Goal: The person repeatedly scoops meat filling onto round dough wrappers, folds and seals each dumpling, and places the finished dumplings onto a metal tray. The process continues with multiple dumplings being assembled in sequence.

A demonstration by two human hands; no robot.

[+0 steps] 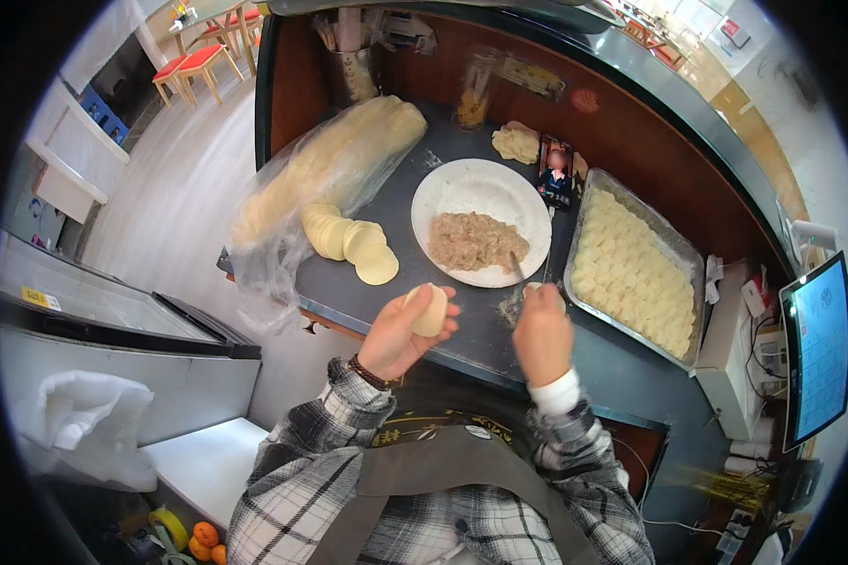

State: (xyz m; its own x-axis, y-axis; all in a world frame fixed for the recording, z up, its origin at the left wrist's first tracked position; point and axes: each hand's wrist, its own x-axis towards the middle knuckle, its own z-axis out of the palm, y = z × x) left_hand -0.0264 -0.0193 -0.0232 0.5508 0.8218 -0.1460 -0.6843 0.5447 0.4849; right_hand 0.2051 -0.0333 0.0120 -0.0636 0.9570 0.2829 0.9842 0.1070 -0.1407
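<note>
My left hand (411,328) holds a round dough wrapper (430,311) in its palm, with the thumb over it. My right hand (544,332) grips a thin filling tool (516,265), its end at the minced-meat filling (475,240). Something pale shows between the right fingers; I cannot tell what it is. The filling sits on the near side of a white round plate (477,176). Left of the plate, overlapping round wrappers (377,264) fan out on the dark counter (389,205). Rows of pale filled dumplings (632,268) cover a metal tray (578,247) on the right.
A long roll of stacked wrappers (325,162) lies in clear plastic at the left. Behind the plate are a phone (555,171), a dough piece (516,143) and a clear jar (472,106). A metal canister (357,74) stands back left, a monitor (816,346) far right.
</note>
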